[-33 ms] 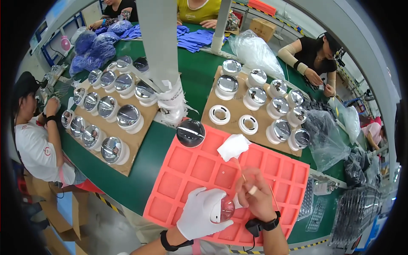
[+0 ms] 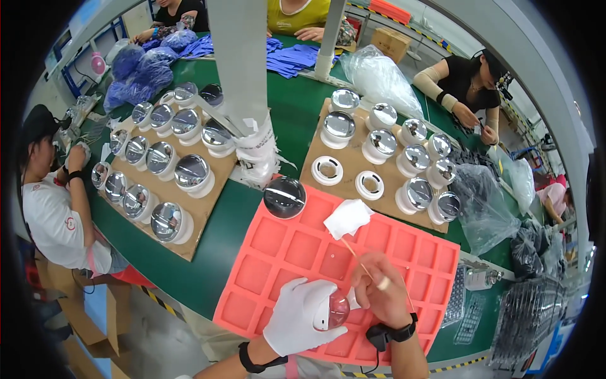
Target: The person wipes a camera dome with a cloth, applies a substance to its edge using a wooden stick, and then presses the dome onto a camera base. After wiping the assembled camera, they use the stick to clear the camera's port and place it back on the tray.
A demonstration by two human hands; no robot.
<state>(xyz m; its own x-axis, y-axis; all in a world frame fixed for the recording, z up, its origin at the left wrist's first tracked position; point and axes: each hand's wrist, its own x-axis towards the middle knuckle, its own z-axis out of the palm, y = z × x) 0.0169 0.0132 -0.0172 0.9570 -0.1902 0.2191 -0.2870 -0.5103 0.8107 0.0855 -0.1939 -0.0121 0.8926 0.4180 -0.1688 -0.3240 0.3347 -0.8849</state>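
My left hand (image 2: 303, 319), in a white glove, is wrapped round a clear dome with a white base (image 2: 339, 308) above the red tray. Between the fingertips of my bare right hand (image 2: 380, 290) is a thin wooden stick (image 2: 349, 248). Its upper end points at a folded white cloth (image 2: 349, 218) on the tray, close to it; whether they touch I cannot tell. A pale band wraps one right finger. The red tray (image 2: 282, 222), divided into square compartments, lies under both hands. A dark shiny dome (image 2: 285, 197) rests at its far left corner.
Mirrored domes on white bases stand on cardboard sheets, left (image 2: 211, 205) and right (image 2: 392, 208). Two white rings (image 2: 327, 170) lie among the right ones. A grey post (image 2: 237, 69) rises between the sheets. Plastic bags (image 2: 483, 202) lie at the right. Other people sit around the green table (image 2: 211, 252).
My right hand has shifted slightly down and to the right, and the stick has tilted so more of it shows below the cloth. My left hand holds the dome as before.
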